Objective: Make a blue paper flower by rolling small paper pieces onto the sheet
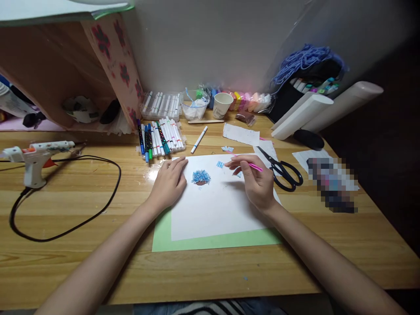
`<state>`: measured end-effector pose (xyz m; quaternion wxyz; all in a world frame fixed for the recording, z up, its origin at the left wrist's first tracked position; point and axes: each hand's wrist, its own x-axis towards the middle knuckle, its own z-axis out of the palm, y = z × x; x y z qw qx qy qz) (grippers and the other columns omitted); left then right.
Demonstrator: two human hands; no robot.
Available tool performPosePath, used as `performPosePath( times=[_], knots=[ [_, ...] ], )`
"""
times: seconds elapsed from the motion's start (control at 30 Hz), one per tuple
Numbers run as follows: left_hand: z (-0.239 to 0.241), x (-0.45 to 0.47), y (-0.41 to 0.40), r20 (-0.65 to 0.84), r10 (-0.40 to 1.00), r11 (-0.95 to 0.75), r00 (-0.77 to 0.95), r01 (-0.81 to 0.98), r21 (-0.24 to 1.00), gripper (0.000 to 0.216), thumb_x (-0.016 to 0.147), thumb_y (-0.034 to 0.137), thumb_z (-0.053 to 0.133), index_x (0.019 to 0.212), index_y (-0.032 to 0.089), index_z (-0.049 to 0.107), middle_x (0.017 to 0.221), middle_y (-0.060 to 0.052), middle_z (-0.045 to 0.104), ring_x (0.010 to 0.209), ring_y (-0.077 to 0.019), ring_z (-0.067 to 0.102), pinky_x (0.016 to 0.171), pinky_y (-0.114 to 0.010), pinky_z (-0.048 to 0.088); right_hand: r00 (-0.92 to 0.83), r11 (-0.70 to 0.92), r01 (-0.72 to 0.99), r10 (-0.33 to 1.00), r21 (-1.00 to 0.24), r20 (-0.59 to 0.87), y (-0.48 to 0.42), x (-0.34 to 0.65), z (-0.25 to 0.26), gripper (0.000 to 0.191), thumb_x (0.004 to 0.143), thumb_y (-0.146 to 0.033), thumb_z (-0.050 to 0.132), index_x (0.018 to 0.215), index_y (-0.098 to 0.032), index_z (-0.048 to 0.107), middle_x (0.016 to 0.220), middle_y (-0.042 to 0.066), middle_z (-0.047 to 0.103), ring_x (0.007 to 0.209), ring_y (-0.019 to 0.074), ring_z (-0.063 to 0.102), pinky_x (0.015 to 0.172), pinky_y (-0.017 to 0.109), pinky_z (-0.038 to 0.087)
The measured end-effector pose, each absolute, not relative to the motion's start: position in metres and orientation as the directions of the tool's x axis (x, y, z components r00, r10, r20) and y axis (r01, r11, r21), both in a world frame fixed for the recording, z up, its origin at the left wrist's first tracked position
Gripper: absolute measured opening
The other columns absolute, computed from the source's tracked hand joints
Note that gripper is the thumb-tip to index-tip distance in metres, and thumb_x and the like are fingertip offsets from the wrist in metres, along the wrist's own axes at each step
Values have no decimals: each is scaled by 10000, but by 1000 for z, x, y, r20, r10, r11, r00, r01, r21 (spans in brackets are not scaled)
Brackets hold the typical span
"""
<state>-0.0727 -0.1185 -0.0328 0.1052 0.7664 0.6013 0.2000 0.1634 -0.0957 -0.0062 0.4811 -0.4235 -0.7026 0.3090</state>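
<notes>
Left hand (169, 180) – palm down, fingers extended, grasping nothing, resting at the white sheet's left edge. Right hand (259, 183) – pinching a slim pink tool (256, 167), above the sheet's right part. White sheet (210, 214) – under and between both hands, over a green sheet (164, 240) on the table (98, 271). Blue cluster with brown base (201, 176) – on the white sheet, just right of the left hand. Striped blue scrap (219, 164) – between the hands, near the right fingertips. Black scissors (278, 167) – just beyond the right hand, to its right.

Risks, as judged: an inward slip of the left hand could flatten the cluster; lifting that hand could let the sheet slide; a sleeve-light breath could scatter the loose scrap; a rightward swing of the right hand could knock the scissors.
</notes>
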Motion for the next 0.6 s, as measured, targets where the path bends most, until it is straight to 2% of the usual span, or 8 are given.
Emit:
performPosePath(
  times=[0.07, 0.13, 0.27, 0.4, 0.5, 0.6],
  knots=[
    [-32, -73, -119, 181, 965, -249, 189, 875, 416, 417, 876, 169, 400, 1281, 151, 499, 1362, -64, 510, 1137, -261, 441, 1013, -435, 376, -170, 447, 373, 895, -813, 413, -85, 172, -11, 213, 953, -282, 403, 1016, -226, 598, 998, 58, 680, 899, 175, 642, 778, 345, 510],
    [-31, -73, -119, 181, 966, -247, 186, 870, 426, 413, 875, 166, 399, 1276, 157, 502, 1364, -66, 509, 1137, -261, 442, 1008, -444, 383, -231, 432, 498, 902, -751, 366, -74, 177, -17, 174, 927, -252, 447, 986, -219, 608, 993, 62, 681, 937, 194, 628, 833, 370, 478],
    [-30, -73, -119, 181, 966, -245, 183, 867, 434, 410, 875, 165, 401, 1272, 152, 504, 1362, -80, 510, 1142, -264, 444, 1004, -461, 393, -381, 452, 622, 888, -640, 257, -61, 175, -28, 88, 837, -222, 575, 920, -205, 596, 857, 43, 668, 788, 192, 601, 737, 333, 460],
    [-32, -75, -118, 199, 964, -248, 175, 860, 447, 400, 866, 168, 417, 1253, 176, 518, 1339, -89, 526, 1134, -269, 463, 986, -485, 408, -424, 524, 656, 851, -543, 308, -57, 167, -29, 39, 804, -166, 560, 814, -203, 570, 748, 32, 621, 723, 187, 554, 679, 308, 431],
    [-30, -74, -120, 221, 960, -262, 175, 840, 475, 377, 863, 149, 417, 1224, 169, 525, 1309, -98, 537, 1159, -264, 454, 999, -471, 393, -377, 489, 641, 872, -592, 312, -60, 163, -23, 58, 791, -146, 542, 777, -201, 554, 742, 30, 620, 706, 179, 551, 679, 311, 428],
    [-20, -67, -129, 252, 955, -274, 157, 792, 545, 305, 873, 149, 421, 1152, 166, 541, 1175, -95, 583, 1106, -235, 491, 964, -424, 407, -270, 346, 512, 934, -786, 235, -72, 157, -14, 41, 788, -199, 581, 781, -203, 541, 775, 19, 627, 730, 165, 582, 674, 296, 458]
  ],
)
